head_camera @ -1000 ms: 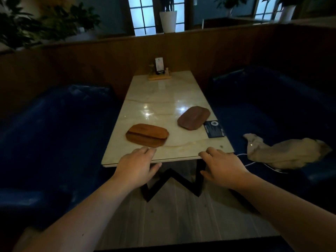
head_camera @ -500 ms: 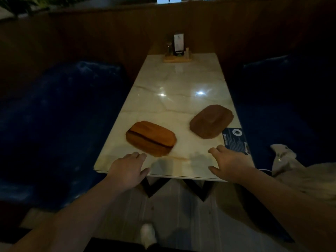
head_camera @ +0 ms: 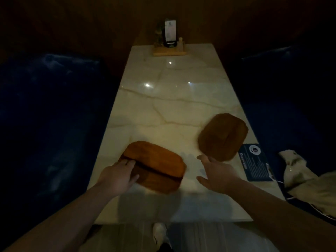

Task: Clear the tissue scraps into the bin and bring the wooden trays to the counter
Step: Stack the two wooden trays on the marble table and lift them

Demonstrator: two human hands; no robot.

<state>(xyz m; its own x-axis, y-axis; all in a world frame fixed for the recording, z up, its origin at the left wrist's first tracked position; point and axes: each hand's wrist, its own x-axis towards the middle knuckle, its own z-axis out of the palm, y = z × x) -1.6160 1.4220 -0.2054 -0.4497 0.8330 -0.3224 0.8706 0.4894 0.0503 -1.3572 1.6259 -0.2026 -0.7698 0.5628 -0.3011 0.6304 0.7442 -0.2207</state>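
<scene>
Two stacked orange-brown wooden trays (head_camera: pixel 156 162) lie near the front left of the marble table (head_camera: pixel 172 106), the upper one shifted back off the lower. My left hand (head_camera: pixel 120 176) rests on the stack's left end, fingers over the lower tray's edge and thumb at its front. A darker brown wooden tray (head_camera: pixel 222 136) lies to the right, near the table's right edge. My right hand (head_camera: pixel 215 173) hovers with fingers apart just in front of that tray, holding nothing. No tissue scraps are visible.
A dark blue card (head_camera: pixel 256 162) lies at the table's right edge. A wooden condiment holder with a sign (head_camera: pixel 170 43) stands at the far end. Dark blue bench seats flank the table; a beige cloth (head_camera: pixel 305 180) with a white cable lies on the right seat.
I have stepped closer and the view has tilted down. Both hands left the table's front edge: the left moved onto the stacked trays, the right rose toward the darker tray.
</scene>
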